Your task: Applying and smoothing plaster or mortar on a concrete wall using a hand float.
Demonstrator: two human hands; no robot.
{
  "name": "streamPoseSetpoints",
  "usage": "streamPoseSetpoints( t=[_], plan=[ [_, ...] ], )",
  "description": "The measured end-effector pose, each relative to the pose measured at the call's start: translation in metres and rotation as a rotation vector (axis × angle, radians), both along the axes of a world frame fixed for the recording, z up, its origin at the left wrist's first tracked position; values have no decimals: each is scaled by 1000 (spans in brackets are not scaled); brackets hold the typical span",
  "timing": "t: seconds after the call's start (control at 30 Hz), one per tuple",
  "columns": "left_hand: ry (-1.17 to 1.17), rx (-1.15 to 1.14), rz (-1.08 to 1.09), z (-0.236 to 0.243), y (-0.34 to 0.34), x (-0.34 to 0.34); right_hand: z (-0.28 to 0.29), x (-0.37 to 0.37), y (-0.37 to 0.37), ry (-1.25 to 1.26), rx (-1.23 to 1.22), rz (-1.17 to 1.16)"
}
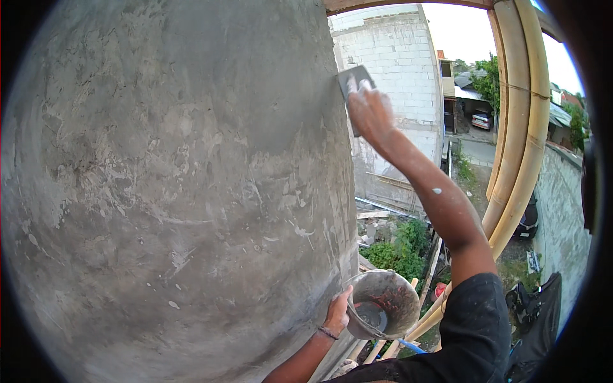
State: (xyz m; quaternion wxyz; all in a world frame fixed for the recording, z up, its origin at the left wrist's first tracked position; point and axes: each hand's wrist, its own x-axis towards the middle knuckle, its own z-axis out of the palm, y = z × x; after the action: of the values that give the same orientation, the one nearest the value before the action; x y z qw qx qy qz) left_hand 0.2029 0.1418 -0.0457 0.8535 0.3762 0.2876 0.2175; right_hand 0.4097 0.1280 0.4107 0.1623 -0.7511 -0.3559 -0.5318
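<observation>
My right hand [371,113], arm stretched up and forward, is closed on a dark grey, flat rectangular plastering trowel [361,73]. The trowel is at the vertical edge of a grey cement-plastered wall [211,147]; whether its face touches the plaster cannot be made out. Low in the view, my left hand [338,311] grips the rim of a worn, mortar-stained bucket [402,299]. The bucket is tilted so its mouth shows, with a little greyish wet stuff at the bottom. Pale splashes mark my right forearm and both hands.
Thick bamboo poles [520,108] rise on the right, with more bamboo under the bucket. Past the wall's edge is a drop to ground with green plants [402,249] and rubble. A white block wall [389,70] stands beyond, and a parked car [482,120] farther off.
</observation>
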Motion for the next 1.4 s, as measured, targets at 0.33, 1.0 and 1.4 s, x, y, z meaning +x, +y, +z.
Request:
streamPoseSetpoints(
  t=[0.33, 1.0, 1.4],
  plan=[
    [20, -53, 84, 33, -21, -10, 86, 10, 20, -388, 282, -23],
    [2, -13, 60, 5, -14, -5, 81, 41, 2, 320, 279, 897],
    [23, -109, 66, 16, -21, -3, 139, 59, 43, -28, 640, 788]
  ],
)
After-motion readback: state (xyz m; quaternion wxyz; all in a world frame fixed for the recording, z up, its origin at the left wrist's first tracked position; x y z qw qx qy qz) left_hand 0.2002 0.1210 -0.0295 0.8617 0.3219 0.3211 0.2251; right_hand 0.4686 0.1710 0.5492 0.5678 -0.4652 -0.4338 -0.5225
